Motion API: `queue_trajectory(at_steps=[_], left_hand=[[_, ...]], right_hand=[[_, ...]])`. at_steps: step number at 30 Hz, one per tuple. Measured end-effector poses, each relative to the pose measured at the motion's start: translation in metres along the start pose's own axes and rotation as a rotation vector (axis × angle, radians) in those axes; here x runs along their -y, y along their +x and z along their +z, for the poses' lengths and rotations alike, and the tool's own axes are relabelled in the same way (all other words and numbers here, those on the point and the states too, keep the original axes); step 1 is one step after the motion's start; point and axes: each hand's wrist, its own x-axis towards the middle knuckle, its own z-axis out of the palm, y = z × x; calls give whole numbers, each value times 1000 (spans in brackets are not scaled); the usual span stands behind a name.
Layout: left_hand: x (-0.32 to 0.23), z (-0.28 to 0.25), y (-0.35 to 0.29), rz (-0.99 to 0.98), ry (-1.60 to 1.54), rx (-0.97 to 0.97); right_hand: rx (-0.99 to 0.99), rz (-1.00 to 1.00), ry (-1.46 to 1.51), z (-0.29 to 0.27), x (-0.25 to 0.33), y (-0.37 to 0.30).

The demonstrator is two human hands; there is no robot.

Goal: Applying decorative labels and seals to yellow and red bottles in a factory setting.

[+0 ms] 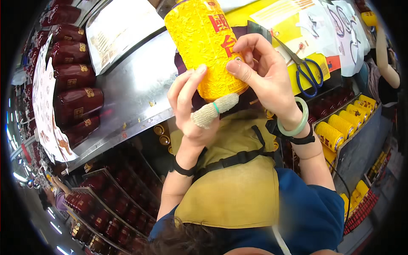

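A bright yellow embossed bottle (195, 42) with red characters is tilted in front of me, over the edge of the metal table. My left hand (187, 102) grips its lower left side. A knitted finger cover (214, 111) with a green band is on that hand's thumb, by the bottle's base. My right hand (270, 74) has its fingers curled and its thumb against the bottle's lower right side, beside a small round mark. Whether a small piece sits between these fingertips is hidden. Blue-handled scissors (312, 76) lie right of that hand.
Dark red jars (78, 104) stand in a row at left, beside the metal table (136, 93). Sticker sheets (318, 21) cover the far right. A crate of yellow bottles (329, 135) is at right; racks of red jars (97, 212) are lower left. Other people work at both sides.
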Motion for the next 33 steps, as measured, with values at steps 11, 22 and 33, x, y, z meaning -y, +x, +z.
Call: queue_trajectory(at_steps=[11,22,33], left_hand=[[-4,-13,-5,-70,-59,72],[-4,-15,-8,-239,-228,28],[-24,-16,-2,-597,-524,191]], right_hand=[[36,-25,-27,-3,-2,4],[71,144,166,-10,13,-17],[114,145,-77,-8,19,-37]])
